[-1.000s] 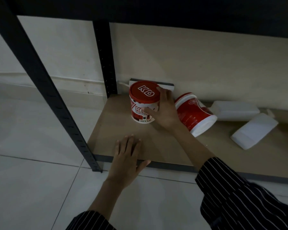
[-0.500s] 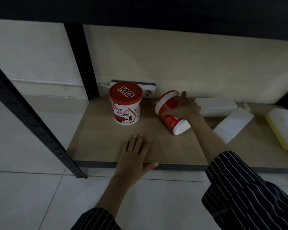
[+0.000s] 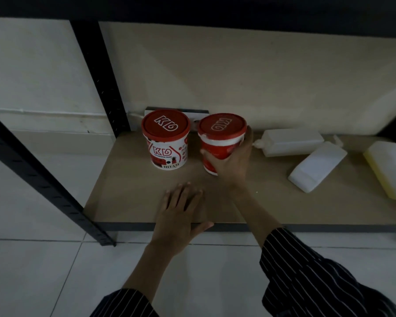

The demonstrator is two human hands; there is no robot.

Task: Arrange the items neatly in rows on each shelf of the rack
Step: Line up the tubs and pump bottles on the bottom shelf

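Dim wooden shelf (image 3: pixel 128 191), right hand (image 3: pixel 233 165) wrapped round a red paint tub (image 3: pixel 222 131) beside its upright twin (image 3: pixel 166 138), left hand (image 3: pixel 181 213) flat, palm down, at the front edge

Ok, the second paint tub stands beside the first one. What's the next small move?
Probably open the right hand and let go of the second tub. It looks upright, level with the first tub, and the white bottle just to its right lies on its side, not yet stood up.

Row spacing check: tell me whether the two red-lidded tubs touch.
Apart. Head view shows a clear gap between the left tub and the right tub, which the right hand grips.
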